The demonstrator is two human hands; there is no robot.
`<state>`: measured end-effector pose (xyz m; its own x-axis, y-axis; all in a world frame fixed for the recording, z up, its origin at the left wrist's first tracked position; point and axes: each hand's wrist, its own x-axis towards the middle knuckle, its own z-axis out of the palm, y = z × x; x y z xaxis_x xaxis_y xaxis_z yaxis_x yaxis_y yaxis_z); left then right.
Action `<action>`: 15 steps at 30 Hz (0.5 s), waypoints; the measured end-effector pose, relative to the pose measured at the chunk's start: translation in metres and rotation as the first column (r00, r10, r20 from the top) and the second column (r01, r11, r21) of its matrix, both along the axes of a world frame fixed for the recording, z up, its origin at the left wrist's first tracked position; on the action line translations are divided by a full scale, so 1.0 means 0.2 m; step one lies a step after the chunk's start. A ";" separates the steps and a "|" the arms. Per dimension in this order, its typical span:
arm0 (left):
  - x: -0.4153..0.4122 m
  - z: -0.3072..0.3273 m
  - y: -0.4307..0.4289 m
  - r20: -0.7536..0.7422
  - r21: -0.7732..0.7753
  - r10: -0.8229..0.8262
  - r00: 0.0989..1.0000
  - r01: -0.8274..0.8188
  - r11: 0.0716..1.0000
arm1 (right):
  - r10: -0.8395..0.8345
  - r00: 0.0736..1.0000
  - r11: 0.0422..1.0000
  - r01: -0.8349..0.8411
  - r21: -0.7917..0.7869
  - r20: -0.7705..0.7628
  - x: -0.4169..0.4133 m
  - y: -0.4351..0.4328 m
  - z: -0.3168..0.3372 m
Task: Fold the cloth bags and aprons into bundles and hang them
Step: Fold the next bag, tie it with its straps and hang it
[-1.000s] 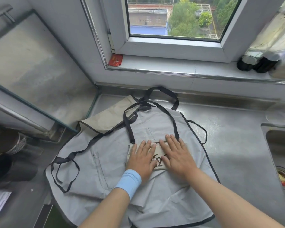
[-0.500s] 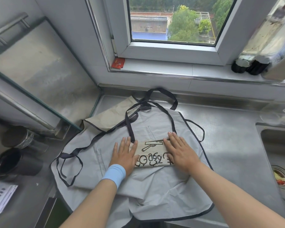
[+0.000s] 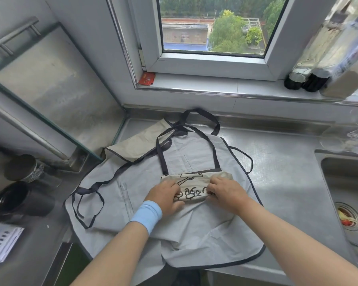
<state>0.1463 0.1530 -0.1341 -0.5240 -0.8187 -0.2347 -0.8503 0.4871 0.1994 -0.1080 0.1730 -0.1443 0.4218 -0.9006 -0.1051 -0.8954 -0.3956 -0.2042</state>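
A folded beige cloth bag (image 3: 194, 185) with black print lies as a narrow strip on a grey apron (image 3: 136, 188) with dark trim, spread over the steel counter. My left hand (image 3: 165, 196) grips the bag's left end with curled fingers. My right hand (image 3: 225, 190) grips its right end the same way. The bag's dark straps (image 3: 161, 153) run up from it toward the wall. A second, beige apron (image 3: 136, 143) lies partly under the grey one at the back left.
A steel sink (image 3: 347, 195) with a drain strainer sits to the right. Dark bottles (image 3: 306, 81) stand on the window sill. At the left are a glass-framed panel (image 3: 50, 89), a dark cup (image 3: 10, 200), a jar (image 3: 23, 168) and a paper (image 3: 2, 242).
Both hands lay flat on the bag, then slid apart to its ends. Now their fingers have curled round the bag's ends and the strip looks narrower.
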 end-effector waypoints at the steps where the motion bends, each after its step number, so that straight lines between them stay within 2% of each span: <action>1: 0.02 0.00 0.00 -0.016 0.010 0.011 1.000 -0.010 1.000 | -0.033 0.999 0.999 0.033 0.024 -0.012 0.00 -0.01 0.02; 5: 0.05 -0.01 -0.03 -0.108 0.032 0.129 0.986 -0.126 0.992 | -0.121 0.989 0.991 0.125 0.047 -0.085 0.01 -0.07 0.06; 8: 0.05 0.00 -0.07 -0.052 0.122 0.209 0.976 -0.202 0.972 | -0.189 0.969 0.975 0.204 0.090 -0.157 0.06 -0.11 0.07; 12: 0.01 0.03 -0.11 -0.012 0.092 0.315 0.949 -0.313 0.945 | -0.354 0.932 0.914 0.363 0.183 -0.077 0.10 -0.16 0.08; 13: 0.00 0.04 -0.11 0.029 0.050 0.324 0.946 -0.325 0.944 | -0.363 0.927 0.913 0.374 0.162 -0.092 0.11 -0.17 0.09; 15: -0.04 0.04 -0.12 0.095 -0.047 0.309 0.946 -0.306 0.951 | -0.278 0.938 0.957 0.289 0.023 -0.209 0.13 -0.19 0.10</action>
